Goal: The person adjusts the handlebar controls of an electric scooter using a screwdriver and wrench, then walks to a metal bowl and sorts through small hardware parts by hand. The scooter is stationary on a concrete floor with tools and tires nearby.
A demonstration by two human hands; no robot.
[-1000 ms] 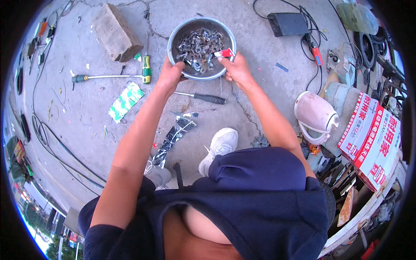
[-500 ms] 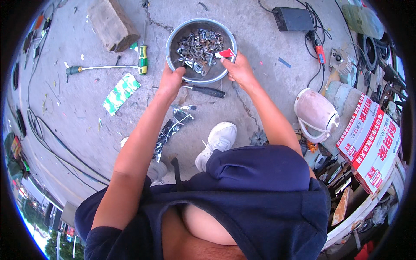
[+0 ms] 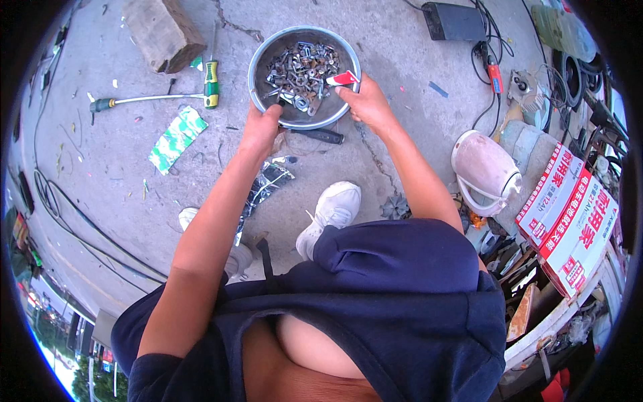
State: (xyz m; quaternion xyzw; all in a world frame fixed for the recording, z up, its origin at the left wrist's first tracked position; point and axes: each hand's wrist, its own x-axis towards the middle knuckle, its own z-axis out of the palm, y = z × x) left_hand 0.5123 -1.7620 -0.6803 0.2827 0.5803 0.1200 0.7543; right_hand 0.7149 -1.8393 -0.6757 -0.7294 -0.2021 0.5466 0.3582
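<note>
A round metal bowl with a pale rim holds a heap of bolts, nuts and other small metal parts. My left hand grips its near left rim, thumb over the edge and fingers hidden underneath. On the near right side, my right hand is closed on the rim as well. A small red and white piece, perhaps a tube or packet, lies at the bowl's right inner edge by my right thumb. Partly under the bowl's near side is a black-handled tool, its shaft mostly hidden.
Screwdrivers with green handles, a wooden block and a green-white wrapper lie to the left. Black foil is near my shoes. At right are a black power adapter with cables, a pinkish kettle and a red-white carton.
The view has shifted slightly, so the floor items sit a little further left and higher. Both hands keep hold of the bowl, and the metal parts in it look slightly rearranged.
</note>
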